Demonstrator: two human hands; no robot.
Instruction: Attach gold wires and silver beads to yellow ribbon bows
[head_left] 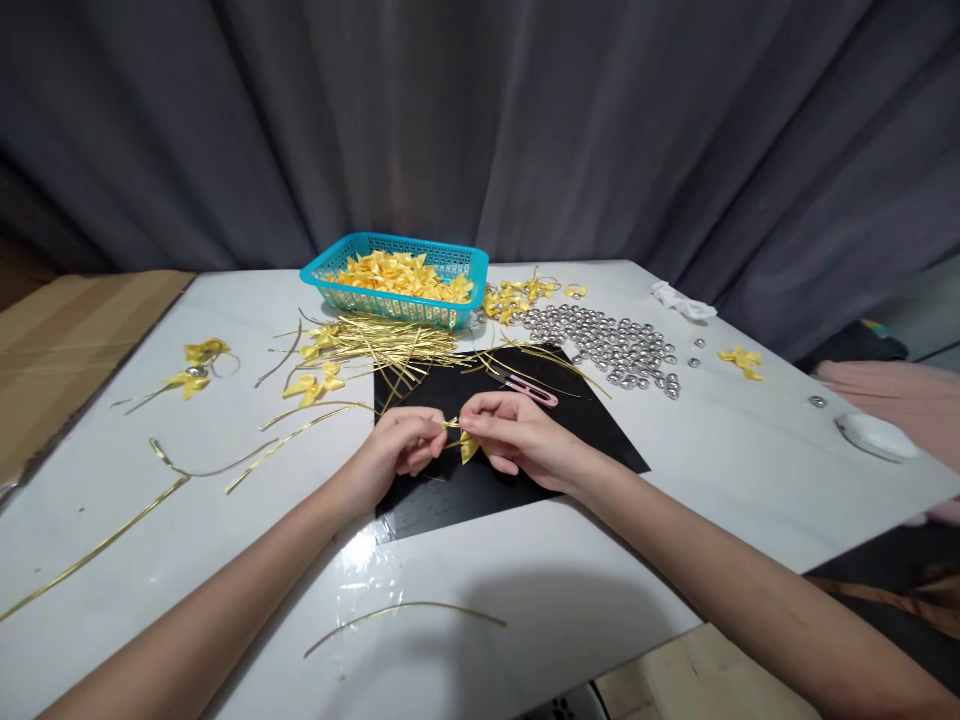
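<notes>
Head view: left hand (pixel 401 447) and right hand (pixel 517 432) both pinch one small yellow ribbon bow (pixel 466 445) above black mat (pixel 495 440). Turquoise plastic basket (pixel 457 262) holds many finished bows; loose gold wire ties (pixel 390 350) remain on counter (pixel 735 450).

The left hand (pixel 397 450) and the right hand (pixel 517 435) meet over the mat (pixel 585 430), a small bow (pixel 468 446) between their fingertips; just beyond the right hand lie the scissors (pixel 534 391) on the mat; farther beyond both hands stands the basket (pixel 396 280) with bows in it, a heap of wire strips (pixel 375 345) between it and the hands; beyond and right of the right hand lie the beads (pixel 611 350); far right sits a dish (pixel 874 436); left of the left hand lie loose strips (pixel 202 470) on the table (pixel 750 470).
</notes>
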